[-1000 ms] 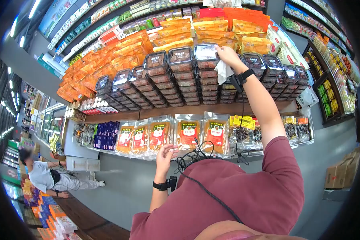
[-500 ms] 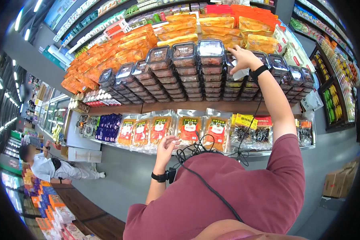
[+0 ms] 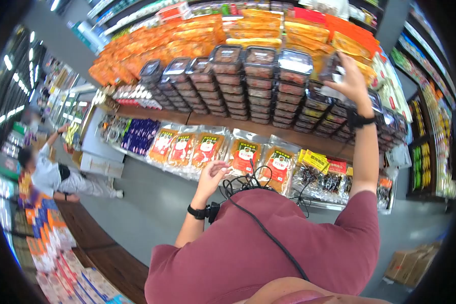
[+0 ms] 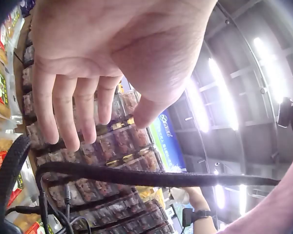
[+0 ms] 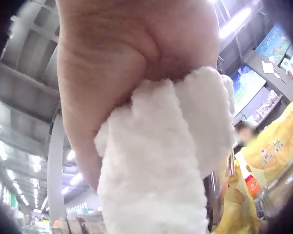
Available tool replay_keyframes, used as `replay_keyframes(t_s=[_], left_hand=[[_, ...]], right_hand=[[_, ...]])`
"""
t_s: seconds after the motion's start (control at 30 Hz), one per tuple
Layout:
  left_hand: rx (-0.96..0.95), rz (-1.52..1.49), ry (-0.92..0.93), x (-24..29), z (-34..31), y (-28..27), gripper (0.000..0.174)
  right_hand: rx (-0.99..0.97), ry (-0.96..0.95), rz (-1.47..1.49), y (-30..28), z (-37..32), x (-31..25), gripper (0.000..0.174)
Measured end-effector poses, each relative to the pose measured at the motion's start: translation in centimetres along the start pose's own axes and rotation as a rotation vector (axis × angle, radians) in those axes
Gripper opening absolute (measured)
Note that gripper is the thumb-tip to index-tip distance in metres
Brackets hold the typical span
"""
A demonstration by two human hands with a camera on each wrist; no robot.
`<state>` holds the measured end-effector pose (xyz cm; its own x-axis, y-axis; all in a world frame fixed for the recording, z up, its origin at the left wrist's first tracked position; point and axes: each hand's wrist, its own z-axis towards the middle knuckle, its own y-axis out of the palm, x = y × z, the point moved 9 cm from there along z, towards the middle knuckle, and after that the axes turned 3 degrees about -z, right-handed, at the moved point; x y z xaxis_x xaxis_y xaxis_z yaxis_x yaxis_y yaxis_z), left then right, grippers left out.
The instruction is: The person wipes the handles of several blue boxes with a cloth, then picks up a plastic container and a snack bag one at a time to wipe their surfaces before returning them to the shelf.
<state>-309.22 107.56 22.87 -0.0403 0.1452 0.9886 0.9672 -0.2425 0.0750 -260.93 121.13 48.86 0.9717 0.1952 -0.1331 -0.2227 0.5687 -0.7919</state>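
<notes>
In the head view my right hand (image 3: 352, 83) is over the right part of the stacked clear boxes with dark lids (image 3: 294, 62), its thumb and fingers spread around a dark box (image 3: 330, 67) that stands tilted. A white fluffy cloth (image 5: 151, 161) is held bunched against the palm in the right wrist view, hiding the fingertips. My left hand (image 3: 211, 178) hovers by the front edge of the lower shelf, near the flat orange packs (image 3: 244, 157). Its fingers hang loosely with nothing in them, as the left wrist view shows the hand (image 4: 107, 63).
Orange bags (image 3: 192, 38) stand in rows behind the boxes. Black cables (image 3: 238, 187) hang at my waist by the lower shelf. A person in white (image 3: 50, 175) is at the left, and cardboard boxes (image 3: 413, 263) lie on the floor at right.
My right hand has moved right, from the bright-lidded stack to a dark box now tilted between its fingers, keeping the cloth. The head view has turned; my left hand stays near the lower shelf.
</notes>
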Motion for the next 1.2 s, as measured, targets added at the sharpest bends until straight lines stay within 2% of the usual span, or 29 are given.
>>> replay_keyframes(t_s=[0.1,0.2,0.27,0.3,0.33,0.4,0.43,0.5,0.53,0.57,0.67,0.7,0.73,0.77,0.83,0.87,0.9,0.97,1.0,1.03,1.07,1.1,1.13,1.17,1.2], left_hand=[[0.015,0.009,0.021,0.0,0.5,0.0,0.029],[-0.064,-0.091,0.001,1.4,1.4,0.7,0.034],[-0.164,-0.105,0.016,3.2,2.1,1.9,0.049],[-0.223,-0.131,0.007,4.2,2.4,2.7,0.058],[-0.230,-0.132,0.000,5.5,2.6,3.3,0.058],[-0.397,-0.273,-0.028,8.2,2.2,5.8,0.092],[-0.405,-0.272,-0.032,8.5,2.1,6.5,0.092],[-0.408,-0.398,0.103,10.0,1.9,7.4,0.108],[-0.249,-0.255,0.213,9.8,2.8,6.3,0.119],[-0.198,-0.249,0.220,9.3,3.0,5.8,0.112],[-0.131,-0.234,0.288,8.8,2.4,4.8,0.094],[-0.133,-0.239,0.281,8.4,2.2,4.6,0.094],[-0.118,-0.285,0.234,7.5,2.1,4.1,0.093],[-0.104,-0.331,0.186,6.7,1.9,3.7,0.092],[-0.105,-0.413,0.188,6.8,1.4,3.6,0.092],[-0.094,-0.444,0.187,6.9,1.1,3.6,0.092],[-0.094,-0.474,0.183,7.1,0.9,3.6,0.091],[-0.057,-0.461,0.169,7.8,0.0,3.5,0.089],[-0.052,-0.388,0.141,7.3,0.0,3.3,0.086],[-0.119,-0.384,0.097,6.8,0.1,3.5,0.087],[-0.102,-0.418,0.072,7.4,-0.4,4.2,0.091],[-0.055,-0.355,0.075,5.5,0.0,3.3,0.097],[-0.190,-0.315,0.099,5.7,0.5,3.9,0.101],[-0.178,-0.305,0.045,1.6,1.4,1.8,0.102],[-0.210,-0.325,0.042,1.3,1.6,2.7,0.099]], right_hand=[[0.084,-0.042,0.123,-4.2,-2.3,-3.9,0.102],[0.030,-0.124,0.227,-4.7,-5.3,-11.1,0.104],[-0.017,-0.237,0.248,-3.3,-7.1,-16.6,0.103],[-0.113,-0.220,0.273,-1.7,-8.0,-18.7,0.102],[-0.143,-0.269,0.285,-0.2,-8.8,-21.1,0.105],[-0.270,-0.322,0.381,2.1,-10.0,-25.4,0.108],[-0.285,-0.350,0.456,2.6,-10.4,-27.1,0.107],[-0.308,-0.332,0.565,3.7,-11.0,-30.0,0.108],[-0.296,-0.353,0.567,4.0,-11.1,-31.0,0.108],[-0.287,-0.376,0.570,4.2,-11.3,-31.8,0.107],[-0.338,-0.407,0.634,4.8,-11.8,-32.9,0.106],[-0.369,-0.414,0.708,4.9,-12.1,-33.2,0.106],[-0.446,-0.361,0.773,5.1,-12.1,-33.1,0.095],[-0.454,-0.354,0.771,5.4,-12.4,-32.8,0.095],[-0.260,-0.271,0.896,5.2,-12.3,-30.8,0.073],[-0.175,-0.219,0.885,5.1,-12.3,-29.7,0.053],[-0.148,-0.062,0.987,4.9,-12.2,-28.3,0.037],[-0.066,0.065,1.111,6.0,-12.7,-26.1,0.025],[0.037,0.090,1.061,6.7,-13.2,-25.2,0.016],[0.068,0.152,1.024,5.7,-13.2,-24.9,0.012],[0.112,0.182,1.015,5.7,-13.7,-24.6,0.013],[0.142,0.166,0.999,5.4,-14.2,-24.5,0.017],[0.210,0.143,1.035,4.6,-14.3,-24.7,0.022],[0.234,0.136,1.061,4.5,-14.5,-25.0,0.022],[0.245,0.125,1.087,3.5,-14.6,-25.3,0.022]])
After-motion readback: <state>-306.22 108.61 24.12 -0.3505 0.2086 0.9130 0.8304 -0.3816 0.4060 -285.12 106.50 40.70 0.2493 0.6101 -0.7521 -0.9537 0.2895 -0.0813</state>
